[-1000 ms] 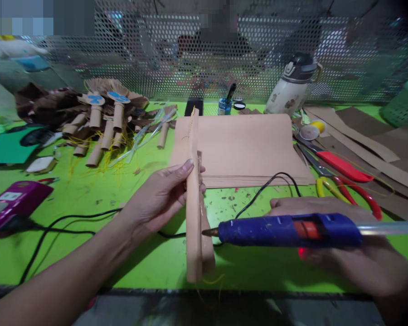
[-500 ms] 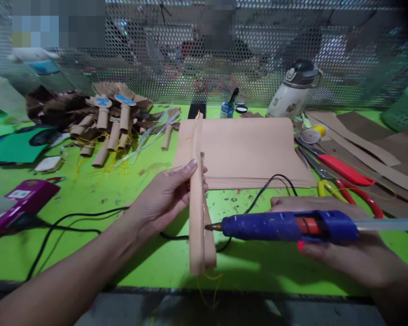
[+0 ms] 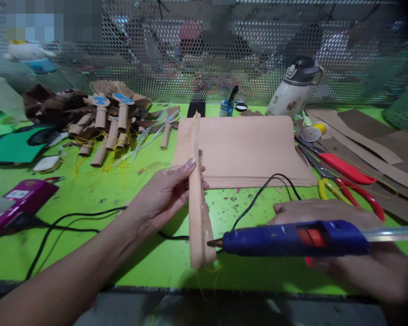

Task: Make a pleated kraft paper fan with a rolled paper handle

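My left hand (image 3: pixel 173 185) pinches a long folded strip of light brown paper (image 3: pixel 196 217) between thumb and fingers, above the green table. The strip stands on edge with its fold slightly parted on the right, where a shiny line of glue shows. Yellow thread (image 3: pixel 209 276) hangs from its near end and lies along its far end. My right hand (image 3: pixel 347 258) is wrapped round a blue hot glue gun (image 3: pixel 289 237) with a clear glue stick in its back. The metal nozzle is at the strip's right side, near its lower end; contact is unclear.
Behind the strip lies a stack of brown paper sheets (image 3: pixel 248 149). Scissors (image 3: pixel 340 181) and paper strips are at right, with a white bottle (image 3: pixel 290 88) behind. Paper rolls with fans (image 3: pixel 112 131) are piled at left. A black cable (image 3: pixel 78 215) crosses the green table (image 3: pixel 149 267).
The glue gun's nozzle has moved down along the strip, toward its near end. My left hand keeps its hold on the strip, almost still.
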### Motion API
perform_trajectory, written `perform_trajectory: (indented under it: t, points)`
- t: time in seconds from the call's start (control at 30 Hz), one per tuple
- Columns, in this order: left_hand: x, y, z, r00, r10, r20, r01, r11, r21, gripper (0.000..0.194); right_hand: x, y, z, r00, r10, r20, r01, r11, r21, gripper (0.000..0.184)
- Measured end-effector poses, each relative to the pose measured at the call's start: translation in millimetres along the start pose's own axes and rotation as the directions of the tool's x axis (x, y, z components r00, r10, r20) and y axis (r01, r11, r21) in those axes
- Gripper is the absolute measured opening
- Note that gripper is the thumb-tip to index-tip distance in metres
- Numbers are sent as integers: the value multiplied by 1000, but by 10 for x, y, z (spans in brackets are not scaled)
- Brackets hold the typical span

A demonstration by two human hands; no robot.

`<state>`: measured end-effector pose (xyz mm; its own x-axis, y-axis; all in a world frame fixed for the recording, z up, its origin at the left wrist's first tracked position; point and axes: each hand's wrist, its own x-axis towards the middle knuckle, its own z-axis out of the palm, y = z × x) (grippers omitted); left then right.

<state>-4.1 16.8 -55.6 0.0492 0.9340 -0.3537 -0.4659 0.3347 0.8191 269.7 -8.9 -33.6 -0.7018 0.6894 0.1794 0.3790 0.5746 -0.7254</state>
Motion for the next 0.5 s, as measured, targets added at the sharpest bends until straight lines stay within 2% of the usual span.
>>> perform_trajectory:
  t: [0.33,0.5]
  points:
    - [5,-16,-33,996,-19,90,18,1000,18,13,99,17,-5,998,-13,-65,15,999,35,9]
    - [3,-15,-44,996,-23,87,20,999,35,14,77,34,10,1000,-16,-12,17,1000,23,7]
